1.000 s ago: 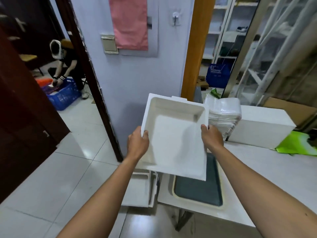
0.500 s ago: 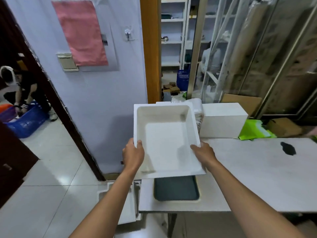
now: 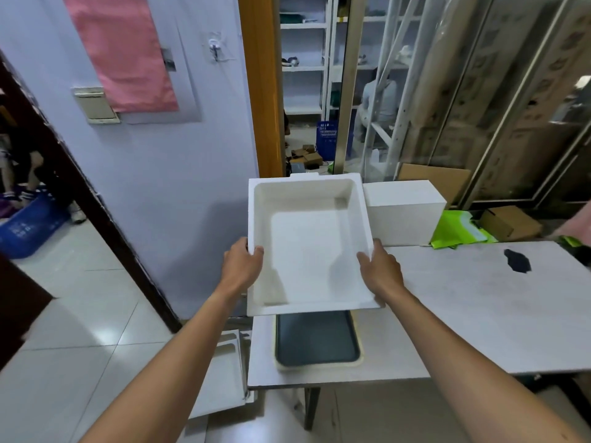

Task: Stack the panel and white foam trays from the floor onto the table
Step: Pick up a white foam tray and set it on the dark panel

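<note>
You hold 1 white foam tray [image 3: 310,247] in the air over the left end of the desk [image 3: 463,314], above the dark panel [image 3: 316,338] that lies there. Your left hand [image 3: 241,266] and right hand [image 3: 380,271] each pinch a side rim — thumbs inside. The risk: the foam is light and brittle, so a hard squeeze may crack it. Set it off-centre and it may tip over the desk edge toward the trays on the floor [image 3: 220,375].

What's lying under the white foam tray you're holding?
Below the white foam tray, the near part of a dark panel with a cream rim lies on the pale table; its far part is covered.
</note>
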